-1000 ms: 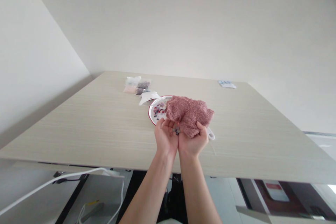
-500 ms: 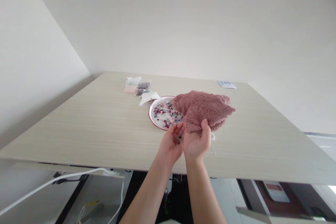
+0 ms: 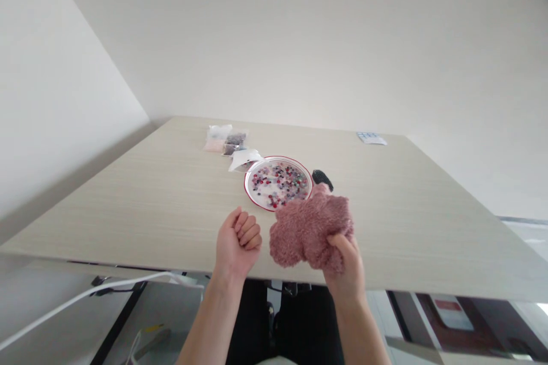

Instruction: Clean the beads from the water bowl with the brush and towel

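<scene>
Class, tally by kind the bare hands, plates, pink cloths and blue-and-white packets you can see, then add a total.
Left hand and right hand: 2
Plate: 1
Cloth: 1
Packet: 1
Total: 5

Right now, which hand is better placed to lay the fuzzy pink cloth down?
Probably the right hand: it grips the fuzzy pink cloth, thumb on top. The left hand is curled into a fist, apart from the cloth.
</scene>
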`<state>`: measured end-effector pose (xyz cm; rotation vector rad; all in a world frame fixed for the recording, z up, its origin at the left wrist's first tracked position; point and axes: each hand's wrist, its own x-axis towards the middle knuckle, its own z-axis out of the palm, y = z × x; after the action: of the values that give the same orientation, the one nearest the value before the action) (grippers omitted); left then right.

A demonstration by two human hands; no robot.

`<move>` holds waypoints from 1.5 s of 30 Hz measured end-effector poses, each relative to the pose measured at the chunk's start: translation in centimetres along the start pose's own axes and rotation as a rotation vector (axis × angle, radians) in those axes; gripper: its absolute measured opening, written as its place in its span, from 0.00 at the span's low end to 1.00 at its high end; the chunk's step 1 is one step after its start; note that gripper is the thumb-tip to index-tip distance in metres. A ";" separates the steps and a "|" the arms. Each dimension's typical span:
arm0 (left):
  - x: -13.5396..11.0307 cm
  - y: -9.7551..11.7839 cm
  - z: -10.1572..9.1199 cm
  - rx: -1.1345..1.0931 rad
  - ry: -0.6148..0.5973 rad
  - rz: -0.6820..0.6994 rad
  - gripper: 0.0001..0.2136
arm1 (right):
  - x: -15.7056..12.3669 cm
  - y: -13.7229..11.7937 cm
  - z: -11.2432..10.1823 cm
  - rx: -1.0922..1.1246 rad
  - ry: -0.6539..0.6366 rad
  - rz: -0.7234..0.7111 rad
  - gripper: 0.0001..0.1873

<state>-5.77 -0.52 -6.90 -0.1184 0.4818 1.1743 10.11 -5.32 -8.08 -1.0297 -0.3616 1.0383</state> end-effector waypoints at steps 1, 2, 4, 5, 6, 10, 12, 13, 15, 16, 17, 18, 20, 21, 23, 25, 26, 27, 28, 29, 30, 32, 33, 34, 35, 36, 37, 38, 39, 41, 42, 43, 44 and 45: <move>-0.1 0.4 0.0 0.013 0.014 0.045 0.18 | -0.3 0.6 0.0 -0.025 -0.068 0.079 0.11; -0.3 0.7 0.0 0.023 0.027 0.091 0.18 | -0.6 1.1 0.0 -0.051 -0.149 0.156 0.14; -0.6 1.3 0.0 0.044 0.043 0.169 0.17 | -1.0 2.1 0.0 -0.115 -0.317 0.246 0.19; -0.7 1.6 0.0 0.055 0.047 0.197 0.17 | -1.0 2.5 -0.1 -0.173 -0.383 0.242 0.19; -0.8 1.9 0.0 0.065 0.050 0.216 0.17 | -0.9 2.8 -0.3 -0.267 -0.424 0.206 0.19; -1.0 2.4 -0.4 0.091 0.052 0.215 0.17 | 0.1 3.4 -1.5 -0.931 -0.286 -0.149 0.13; -0.8 2.2 -0.6 0.076 0.063 0.194 0.16 | 0.5 3.2 -2.0 -1.184 -0.155 -0.359 0.15; -0.6 2.0 -0.7 0.054 0.081 0.193 0.15 | 0.7 3.0 -2.0 -1.262 -0.116 -0.462 0.18; -0.1 1.7 -0.7 -0.009 0.153 0.200 0.14 | 0.8 2.6 -1.8 -1.366 -0.109 -0.631 0.22; 0.1 1.5 -0.7 -0.036 0.202 0.202 0.12 | 0.8 2.4 -1.6 -1.406 -0.155 -0.685 0.22; 0.4 1.4 -0.6 -0.055 0.249 0.199 0.11 | 0.8 2.3 -1.3 -1.432 -0.245 -0.715 0.20; 0.6 1.4 -0.5 -0.063 0.282 0.189 0.09 | 0.8 2.3 -1.0 -1.440 -0.369 -0.723 0.18; 1.1 1.4 0.0 -0.056 0.306 0.170 0.07 | 1.0 2.4 -0.2 -1.412 -0.626 -0.706 0.15; 1.3 1.5 0.3 -0.051 0.301 0.171 0.07 | 1.1 2.6 0.1 -1.393 -0.713 -0.693 0.14; 1.7 1.7 1.0 -0.049 0.292 0.189 0.07 | 1.2 3.1 0.7 -1.373 -0.767 -0.670 0.14; 2.1 2.0 1.8 -0.052 0.292 0.210 0.08 | 1.4 3.5 1.0 -1.358 -0.736 -0.662 0.13; 2.4 2.2 2.3 -0.050 0.291 0.218 0.08 | 1.4 3.6 1.1 -1.347 -0.720 -0.661 0.12; 2.6 2.3 2.7 -0.046 0.288 0.226 0.09 | 1.4 3.8 1.2 -1.334 -0.704 -0.663 0.11; 2.9 2.4 3.0 -0.039 0.282 0.232 0.10 | 1.5 3.9 1.2 -1.320 -0.689 -0.668 0.11; 3.3 2.5 3.4 -0.031 0.277 0.236 0.10 | 1.5 3.9 1.1 -1.308 -0.681 -0.671 0.11; 3.6 2.6 3.7 -0.023 0.272 0.238 0.11 | 1.5 4.0 1.0 -1.298 -0.680 -0.674 0.12; 4.3 2.7 4.2 -0.017 0.256 0.226 0.11 | 1.5 4.2 0.8 -1.279 -0.685 -0.678 0.12; 4.6 2.7 4.4 -0.020 0.245 0.216 0.11 | 1.4 4.2 0.8 -1.273 -0.686 -0.680 0.12; 4.8 2.7 4.6 -0.023 0.235 0.208 0.11 | 1.4 4.2 0.7 -1.269 -0.688 -0.681 0.12; 5.1 2.7 4.8 -0.027 0.226 0.206 0.11 | 1.3 4.2 0.8 -1.264 -0.685 -0.683 0.12; 5.3 2.7 5.0 -0.030 0.220 0.206 0.11 | 1.3 4.1 1.0 -1.254 -0.670 -0.688 0.12; 5.6 2.8 5.2 -0.031 0.219 0.208 0.11 | 1.3 3.8 1.2 -1.239 -0.648 -0.695 0.12; 5.7 2.8 5.4 -0.031 0.221 0.212 0.11 | 1.4 3.5 1.6 -1.219 -0.617 -0.708 0.12; 5.9 2.8 5.6 -0.031 0.226 0.216 0.11 | 1.8 3.0 2.2 -1.191 -0.579 -0.727 0.12; 6.3 2.9 5.9 -0.033 0.237 0.223 0.12 | 3.0 2.1 3.7 -1.139 -0.513 -0.773 0.12; 6.4 2.9 6.0 -0.032 0.240 0.225 0.12 | 3.9 1.6 4.6 -1.112 -0.495 -0.801 0.13; 6.6 2.9 6.1 -0.027 0.241 0.232 0.13 | 5.0 1.3 5.6 -1.108 -0.495 -0.816 0.14; 6.7 3.0 6.2 -0.019 0.239 0.239 0.14 | 6.1 1.0 6.7 -1.109 -0.507 -0.830 0.15; 6.9 3.0 6.3 -0.009 0.234 0.249 0.14 | 7.3 1.0 7.7 -1.125 -0.543 -0.832 0.17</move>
<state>-4.53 8.68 -3.70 -0.2101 0.7127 1.4143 8.04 4.98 -6.46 -1.3375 -1.7889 0.2502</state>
